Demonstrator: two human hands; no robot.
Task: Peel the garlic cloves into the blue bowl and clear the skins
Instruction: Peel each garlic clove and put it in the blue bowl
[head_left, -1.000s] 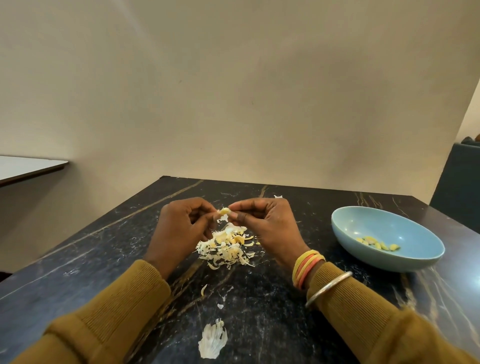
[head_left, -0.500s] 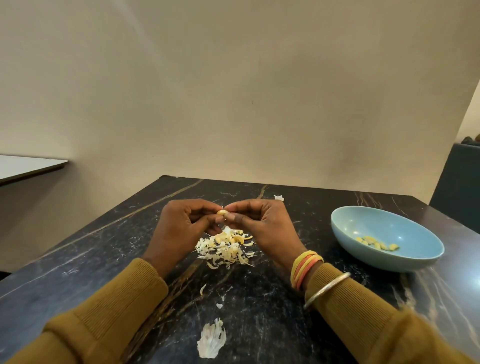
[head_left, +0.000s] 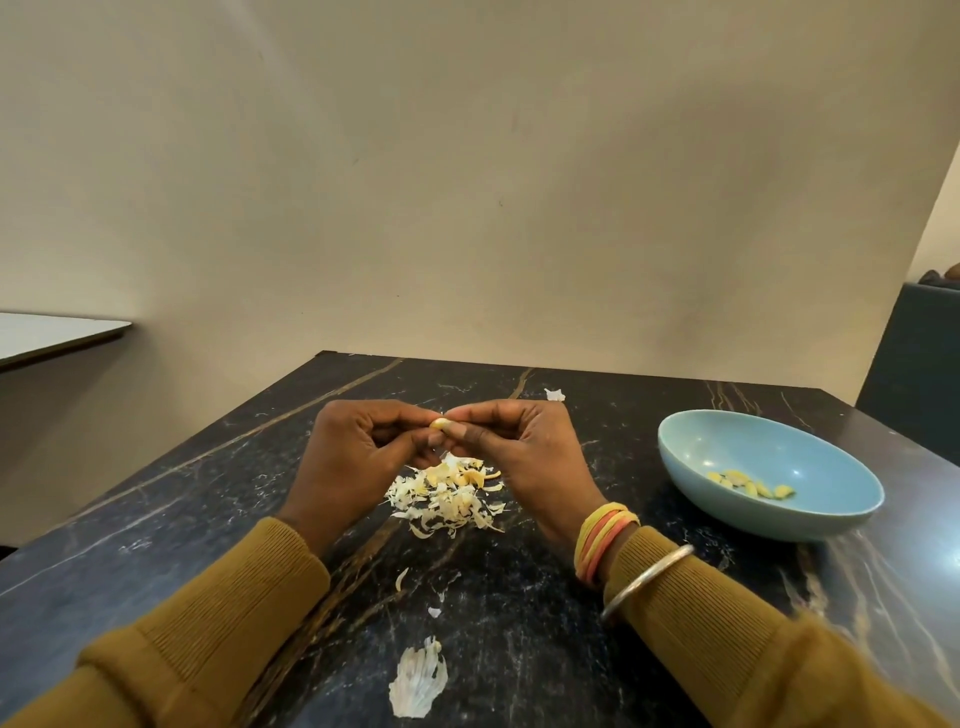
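Black marble table (head_left: 545, 649) with blue bowl (head_left: 727, 447), skins (head_left: 447, 501)

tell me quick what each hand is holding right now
left hand: fingers curled, pinching a garlic clove at the fingertips.
right hand: fingers curled, pinching the same garlic clove from the other side.

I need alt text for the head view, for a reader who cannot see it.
The left hand and right hand pinch one garlic clove above a pile of skins on a dark table. A blue bowl at the right holds a few peeled cloves.
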